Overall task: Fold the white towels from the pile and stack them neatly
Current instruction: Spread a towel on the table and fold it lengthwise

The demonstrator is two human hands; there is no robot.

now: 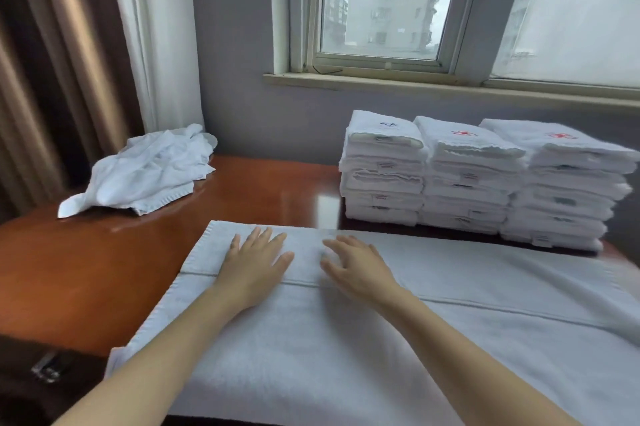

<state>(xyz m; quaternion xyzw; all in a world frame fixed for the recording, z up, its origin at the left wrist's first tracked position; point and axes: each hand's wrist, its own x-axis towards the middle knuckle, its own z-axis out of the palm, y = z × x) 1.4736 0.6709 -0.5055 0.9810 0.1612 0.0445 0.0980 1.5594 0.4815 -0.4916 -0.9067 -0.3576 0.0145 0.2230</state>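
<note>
Head view: a white towel (381, 339) lies spread flat on the near part of the brown table (86, 269).
Long axis: left to right across the table; the right end runs out of frame, and the short left edge is on the side of the loose pile (149, 172).
Left hand (254, 264): palm down, fingers straight and spread, pressing the towel's far left part; grips nothing.
Right hand (356, 269): just beside it, flat on the towel; grips nothing.
Stacks (467, 183): three folded columns side by side, far right.
Writing: a blue stitched mark tops the left stack, red marks the other two; marks and edge tags unreadable.
</note>
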